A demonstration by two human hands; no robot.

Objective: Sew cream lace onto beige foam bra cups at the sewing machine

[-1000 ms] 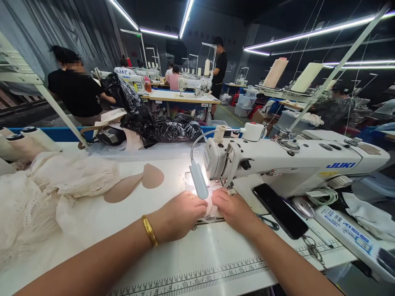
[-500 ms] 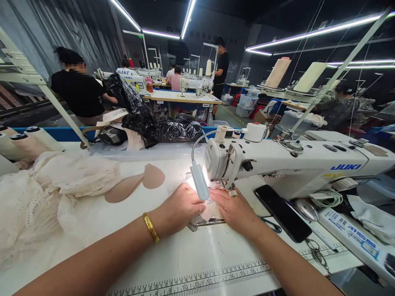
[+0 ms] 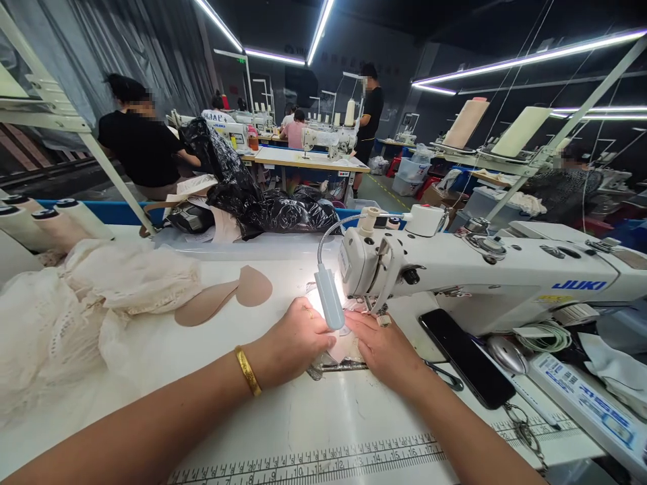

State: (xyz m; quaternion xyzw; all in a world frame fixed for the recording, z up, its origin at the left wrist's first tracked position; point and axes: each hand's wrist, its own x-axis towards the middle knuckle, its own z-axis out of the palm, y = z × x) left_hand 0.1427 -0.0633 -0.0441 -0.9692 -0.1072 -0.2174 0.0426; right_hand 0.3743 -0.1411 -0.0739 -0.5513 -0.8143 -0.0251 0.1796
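My left hand (image 3: pixel 298 338), with a gold bangle at the wrist, is closed on a pale pink fabric piece (image 3: pixel 335 351) to the left of the needle area. The lamp head hides part of its fingers. My right hand (image 3: pixel 388 350) lies with fingers stretched over the work, just below the presser foot of the white sewing machine (image 3: pixel 468 263). Light from the grey gooseneck lamp (image 3: pixel 329 296) falls between both hands. Two beige cup-shaped pieces (image 3: pixel 254 286) overlap on the table left of my hands.
Cream lace fabric (image 3: pixel 65 323) is heaped at the left. A black phone (image 3: pixel 465 357), small scissors (image 3: pixel 447 374), a pen (image 3: pixel 538 403) and a white box (image 3: pixel 581 397) lie to the right. Black plastic bags (image 3: pixel 283 212) stand behind the table; several people sit or stand beyond.
The camera view has shifted slightly, so the surroundings sit a little further right. Both hands keep nearly the same place on the fabric.
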